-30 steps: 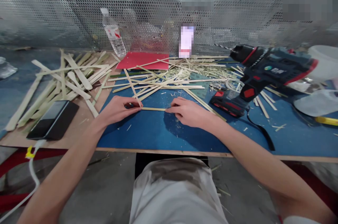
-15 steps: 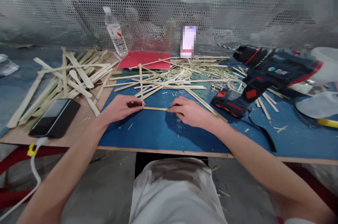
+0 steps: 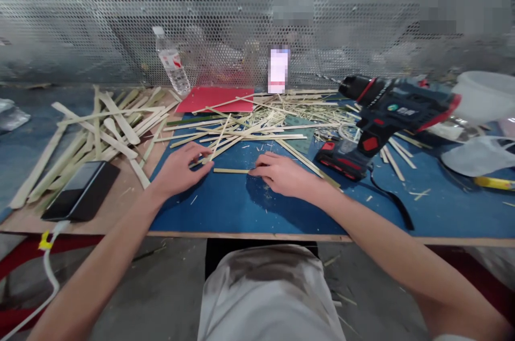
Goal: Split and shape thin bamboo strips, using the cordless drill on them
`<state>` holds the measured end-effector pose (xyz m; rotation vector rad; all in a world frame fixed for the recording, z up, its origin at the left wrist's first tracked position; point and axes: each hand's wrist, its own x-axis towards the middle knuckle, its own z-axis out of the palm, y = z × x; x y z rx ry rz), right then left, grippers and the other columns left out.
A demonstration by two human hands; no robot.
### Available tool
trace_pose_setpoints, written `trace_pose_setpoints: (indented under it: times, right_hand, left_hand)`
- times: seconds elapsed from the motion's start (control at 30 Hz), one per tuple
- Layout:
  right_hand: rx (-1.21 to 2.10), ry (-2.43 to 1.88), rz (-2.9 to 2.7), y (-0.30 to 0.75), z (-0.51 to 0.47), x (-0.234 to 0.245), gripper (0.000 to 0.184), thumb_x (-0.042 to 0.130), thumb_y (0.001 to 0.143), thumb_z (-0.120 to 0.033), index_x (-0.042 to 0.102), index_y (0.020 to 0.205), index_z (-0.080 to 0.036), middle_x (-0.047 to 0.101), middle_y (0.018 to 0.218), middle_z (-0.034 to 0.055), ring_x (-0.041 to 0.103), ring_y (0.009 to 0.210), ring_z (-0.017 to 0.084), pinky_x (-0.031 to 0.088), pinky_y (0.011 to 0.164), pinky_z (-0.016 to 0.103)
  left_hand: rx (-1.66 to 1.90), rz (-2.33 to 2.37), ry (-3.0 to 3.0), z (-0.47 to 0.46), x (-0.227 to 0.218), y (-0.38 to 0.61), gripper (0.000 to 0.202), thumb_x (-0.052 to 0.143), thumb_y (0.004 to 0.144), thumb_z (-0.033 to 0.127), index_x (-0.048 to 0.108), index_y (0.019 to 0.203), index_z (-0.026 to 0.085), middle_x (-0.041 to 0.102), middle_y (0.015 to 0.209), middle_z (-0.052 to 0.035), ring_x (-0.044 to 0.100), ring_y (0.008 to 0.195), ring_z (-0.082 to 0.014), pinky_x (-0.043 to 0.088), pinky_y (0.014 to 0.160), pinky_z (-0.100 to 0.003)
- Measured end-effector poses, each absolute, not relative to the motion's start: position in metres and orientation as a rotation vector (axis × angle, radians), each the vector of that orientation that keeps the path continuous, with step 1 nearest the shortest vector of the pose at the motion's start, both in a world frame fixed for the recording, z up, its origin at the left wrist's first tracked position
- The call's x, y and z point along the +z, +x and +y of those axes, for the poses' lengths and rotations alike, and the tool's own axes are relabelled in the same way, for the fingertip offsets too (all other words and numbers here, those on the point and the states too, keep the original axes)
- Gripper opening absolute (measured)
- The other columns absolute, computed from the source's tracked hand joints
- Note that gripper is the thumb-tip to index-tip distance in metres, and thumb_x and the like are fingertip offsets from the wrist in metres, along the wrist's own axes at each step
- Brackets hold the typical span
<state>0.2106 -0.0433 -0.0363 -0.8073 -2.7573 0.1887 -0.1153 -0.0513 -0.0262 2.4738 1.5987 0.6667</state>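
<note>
My left hand rests on the blue mat, its fingers closed on the near end of a long thin bamboo strip that slants away to the right. A short bamboo strip lies flat on the mat between my hands. My right hand pinches the right end of this short strip. The left end of the short strip lies free, a little apart from my left fingertips.
A cordless drill stands right of my right hand, its cord trailing toward the table edge. Bamboo strips and shavings lie behind my hands, wider bamboo slats at left. A phone, water bottle, red sheet, white containers.
My left hand has come off the short strip's left end. The long strip it holds has swung from leaning left to leaning right. My right hand stays on the short strip.
</note>
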Motion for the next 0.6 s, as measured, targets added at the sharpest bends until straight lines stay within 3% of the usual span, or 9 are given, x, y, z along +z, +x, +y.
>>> trace_pose_setpoints:
  times: [0.13, 0.37, 0.6]
  right_hand:
    - [0.19, -0.833, -2.759, 0.21, -0.044, -0.035, 0.037, 0.049, 0.1, -0.013, 0.075, 0.124, -0.023, 0.062, 0.111, 0.009, 0.054, 0.101, 0.017, 0.047, 0.096, 0.034]
    - [0.174, -0.869, -2.792, 0.209, -0.045, -0.034, 0.038, 0.048, 0.1, -0.016, 0.073, 0.127, -0.024, 0.061, 0.114, 0.0082, 0.054, 0.101, 0.017, 0.045, 0.095, 0.033]
    - [0.156, -0.833, -2.806, 0.209, -0.044, -0.034, 0.038, 0.052, 0.097, -0.014, 0.073, 0.127, -0.024, 0.061, 0.112, 0.0087, 0.053, 0.102, 0.017, 0.042, 0.093, 0.032]
  left_hand:
    - [0.422, 1.245, 2.713, -0.053, -0.02, -0.093, 0.035, 0.052, 0.103, 0.047, 0.072, 0.122, 0.026, 0.07, 0.126, -0.0063, 0.064, 0.116, -0.022, 0.048, 0.103, -0.033]
    - [-0.044, 1.124, 2.915, -0.039, 0.001, -0.057, 0.028, 0.051, 0.103, 0.032, 0.077, 0.105, 0.023, 0.073, 0.106, -0.0074, 0.069, 0.095, -0.0209, 0.046, 0.072, -0.028]
    - [-0.357, 1.186, 2.895, -0.032, 0.024, -0.019, 0.019, 0.058, 0.091, 0.021, 0.075, 0.083, 0.021, 0.075, 0.085, -0.0083, 0.069, 0.077, -0.0234, 0.036, 0.059, -0.031]
